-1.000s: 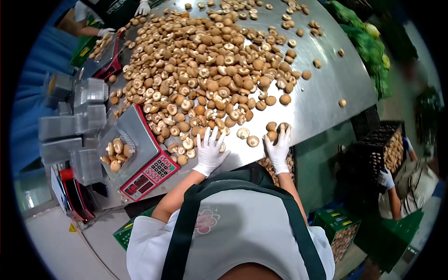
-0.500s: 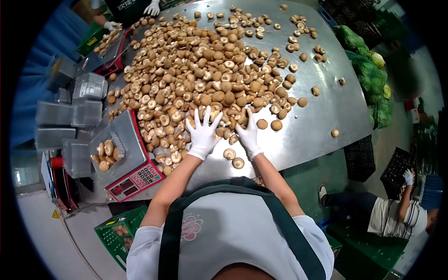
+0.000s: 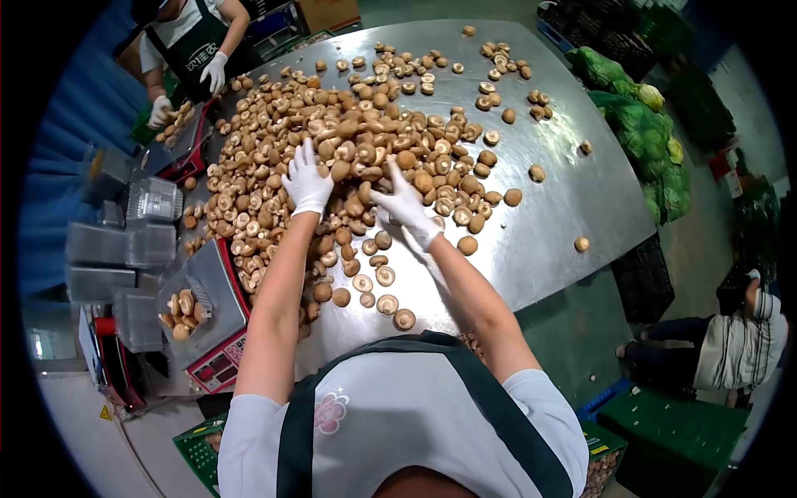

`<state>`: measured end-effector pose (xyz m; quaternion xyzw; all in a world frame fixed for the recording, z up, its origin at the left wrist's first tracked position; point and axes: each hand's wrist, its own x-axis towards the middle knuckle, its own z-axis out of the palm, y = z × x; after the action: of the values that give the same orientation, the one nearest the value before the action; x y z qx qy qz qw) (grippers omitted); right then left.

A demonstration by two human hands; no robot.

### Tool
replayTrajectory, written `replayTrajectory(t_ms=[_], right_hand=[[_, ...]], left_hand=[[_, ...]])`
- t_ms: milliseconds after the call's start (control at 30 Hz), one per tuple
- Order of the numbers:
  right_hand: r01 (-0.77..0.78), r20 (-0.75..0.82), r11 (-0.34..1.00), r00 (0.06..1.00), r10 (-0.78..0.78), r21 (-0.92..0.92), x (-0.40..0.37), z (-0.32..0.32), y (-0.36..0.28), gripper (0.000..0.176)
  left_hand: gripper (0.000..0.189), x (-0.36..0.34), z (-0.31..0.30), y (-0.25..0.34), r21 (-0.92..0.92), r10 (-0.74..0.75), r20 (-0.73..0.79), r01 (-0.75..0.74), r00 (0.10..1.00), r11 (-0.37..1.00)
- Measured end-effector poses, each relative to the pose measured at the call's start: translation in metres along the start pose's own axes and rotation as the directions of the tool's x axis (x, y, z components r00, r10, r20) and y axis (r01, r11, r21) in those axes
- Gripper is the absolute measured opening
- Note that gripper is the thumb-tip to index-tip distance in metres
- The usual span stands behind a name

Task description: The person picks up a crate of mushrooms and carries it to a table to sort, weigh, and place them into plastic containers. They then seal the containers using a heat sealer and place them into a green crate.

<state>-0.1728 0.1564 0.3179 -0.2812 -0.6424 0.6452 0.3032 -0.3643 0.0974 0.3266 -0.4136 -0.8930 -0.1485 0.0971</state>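
A large heap of brown shiitake mushrooms [image 3: 274, 137] lies on the metal table [image 3: 573, 216]. My left hand [image 3: 308, 184], in a white glove, touches the near side of the heap with its fingers spread. My right hand [image 3: 405, 209], also gloved, is a little lower and to the right, thumb and fingers apart, against the mushrooms. Between and beyond my hands, some mushrooms look slightly blurred. Several loose ones, such as a mushroom [image 3: 387, 305], lie nearer to me. Part of my fingertips is hidden among the mushrooms.
A red scale [image 3: 220, 365] at left bears a clear tray of mushrooms [image 3: 183, 314]. Stacked plastic trays [image 3: 100, 245] stand beyond it. A co-worker [image 3: 195, 50] works at another scale [image 3: 178, 158]. Green-netted cabbages [image 3: 639, 145] and another person [image 3: 739, 340] are at right.
Both my hands have moved forward, farther into the heap, and mushrooms have shifted away from me. More loose mushrooms now lie near me. The view has tilted, showing more of the co-worker.
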Motion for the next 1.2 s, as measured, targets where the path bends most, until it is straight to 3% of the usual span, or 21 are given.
replayTrajectory(t_ms=[33,100,133,167,233,267,300,400,500,533,600,633,667,733,767,867,900,933,1000,1067,1200], right_hand=[[0.013,0.002,0.999,1.000,-0.013,-0.036,0.001,-0.011,0.013,0.078],[0.004,-0.047,0.997,0.999,-0.007,-0.079,-0.023,-0.035,-0.007,0.055],[0.097,-0.101,0.987,0.989,-0.110,-0.132,-0.031,-0.049,0.002,0.048],[0.051,-0.149,0.955,0.984,-0.098,-0.291,-0.043,-0.065,0.000,0.043],[0.025,-0.333,0.969,0.937,-0.109,-0.248,-0.068,-0.087,0.003,0.036],[-0.020,-0.378,0.937,0.918,-0.121,-0.349,-0.081,-0.098,0.000,0.035],[-0.036,-0.413,0.823,0.877,-0.246,-0.566,-0.091,-0.111,0.010,0.037],[-0.173,-0.553,0.868,0.823,-0.132,-0.465,-0.115,-0.130,0.034,0.039],[-0.216,-0.554,0.919,0.833,-0.003,-0.330,-0.122,-0.127,0.056,0.043],[-0.106,-0.524,0.961,0.850,-0.046,-0.256,-0.118,-0.118,0.063,0.047],[-0.162,-0.518,0.931,0.855,-0.034,-0.327,-0.111,-0.099,0.057,0.049],[-0.213,-0.484,0.935,0.874,0.053,-0.284,-0.106,-0.090,0.045,0.052],[-0.080,-0.462,0.992,0.886,0.025,-0.100,-0.099,-0.084,0.048,0.056],[0.036,-0.412,0.996,0.909,-0.064,-0.076,-0.079,-0.073,0.050,0.058],[-0.026,-0.367,0.987,0.927,0.083,0.157,-0.075,-0.068,0.047,0.059],[-0.092,-0.198,0.938,0.966,0.165,0.335,-0.058,-0.051,0.032,0.056],[-0.036,-0.177,0.916,0.978,0.115,0.399,-0.052,-0.047,0.053,0.057],[-0.015,-0.152,0.941,0.986,0.071,0.338,-0.046,-0.042,0.060,0.058],[-0.167,0.025,0.855,0.984,0.178,0.492,-0.047,-0.031,0.055,0.060],[-0.145,0.064,0.873,0.989,0.131,0.465,-0.044,-0.025,0.066,0.063],[-0.269,0.143,0.901,0.962,0.233,0.339,-0.046,-0.030,0.034,0.066]], left_hand=[[0.089,0.001,-0.003,-0.010,-0.026,-0.075,0.026,0.076,0.997,0.997],[0.091,-0.011,-0.012,-0.027,-0.035,-0.039,0.026,0.040,0.999,0.999],[0.091,-0.021,-0.012,-0.039,-0.047,-0.014,0.008,0.014,1.000,0.999],[0.091,-0.033,-0.013,-0.049,-0.120,-0.026,0.013,0.027,1.000,0.992],[0.091,-0.066,-0.023,-0.061,-0.210,-0.002,-0.005,0.001,1.000,0.978],[0.091,-0.084,-0.030,-0.066,-0.230,0.012,-0.002,-0.012,1.000,0.973],[0.090,-0.102,-0.042,-0.064,-0.229,-0.015,0.022,0.020,1.000,0.973],[0.092,-0.147,-0.053,-0.072,-0.211,-0.021,0.094,0.040,0.995,0.977],[0.092,-0.173,-0.043,-0.080,-0.168,-0.013,0.130,0.035,0.991,0.985],[0.092,-0.178,-0.041,-0.077,-0.185,-0.034,0.168,0.066,0.985,0.980],[0.090,-0.189,-0.029,-0.074,-0.106,-0.016,0.170,0.035,0.985,0.994],[0.090,-0.189,-0.026,-0.072,-0.093,-0.031,0.167,0.047,0.986,0.995],[0.089,-0.187,-0.024,-0.069,-0.080,-0.046,0.162,0.060,0.986,0.995],[0.087,-0.180,-0.027,-0.059,-0.017,-0.068,0.165,0.072,0.984,0.997],[0.087,-0.177,-0.024,-0.058,-0.003,-0.049,0.152,0.050,0.987,0.999],[0.086,-0.171,-0.011,-0.053,-0.003,0.011,0.118,-0.011,0.993,1.000],[0.085,-0.170,-0.007,-0.051,-0.021,0.017,0.096,-0.015,0.995,1.000],[0.085,-0.168,-0.005,-0.049,-0.040,0.022,0.073,-0.019,0.997,0.999],[0.083,-0.167,-0.005,-0.048,-0.059,0.003,0.074,0.001,0.997,0.998],[0.082,-0.169,-0.002,-0.052,-0.039,0.022,0.059,-0.020,0.998,0.999],[0.079,-0.171,-0.003,-0.054,-0.058,0.018,0.074,-0.013,0.997,0.998]])
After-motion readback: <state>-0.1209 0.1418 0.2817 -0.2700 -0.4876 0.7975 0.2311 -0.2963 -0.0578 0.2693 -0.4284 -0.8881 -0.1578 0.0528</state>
